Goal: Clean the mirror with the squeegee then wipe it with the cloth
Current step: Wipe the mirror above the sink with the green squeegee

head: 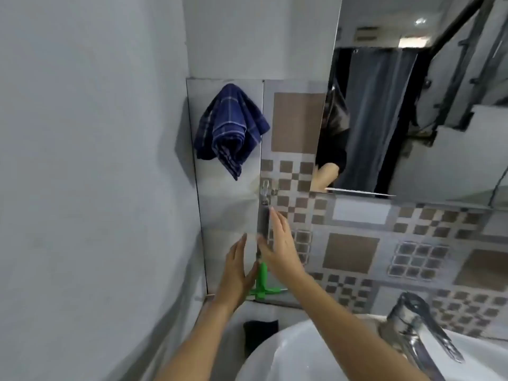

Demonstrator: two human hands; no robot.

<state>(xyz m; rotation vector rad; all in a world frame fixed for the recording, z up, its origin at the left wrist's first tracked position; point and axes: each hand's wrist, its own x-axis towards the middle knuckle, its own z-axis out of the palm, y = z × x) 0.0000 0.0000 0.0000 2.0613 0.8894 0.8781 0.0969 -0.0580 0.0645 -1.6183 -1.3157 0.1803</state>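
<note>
Grey plaster wall is filling the left side, meeting a patterned tiled wall (pixel 351 254). Hanging high on the tiles is a blue checked cloth (pixel 231 127), drooping downward. Below it, the left hand (pixel 236 273) is spreading flat, fingers open, holding nothing. Just beside it a green squeegee (pixel 261 284) is standing with its handle upright and blade lying crosswise at the bottom. The right hand (pixel 280 246) is reaching flat against the tiles, open and empty. The mirror (pixel 412 105) is hanging upper right, above a white sink (pixel 275 353) and chrome tap (pixel 420 325). No writing is readable.
</note>
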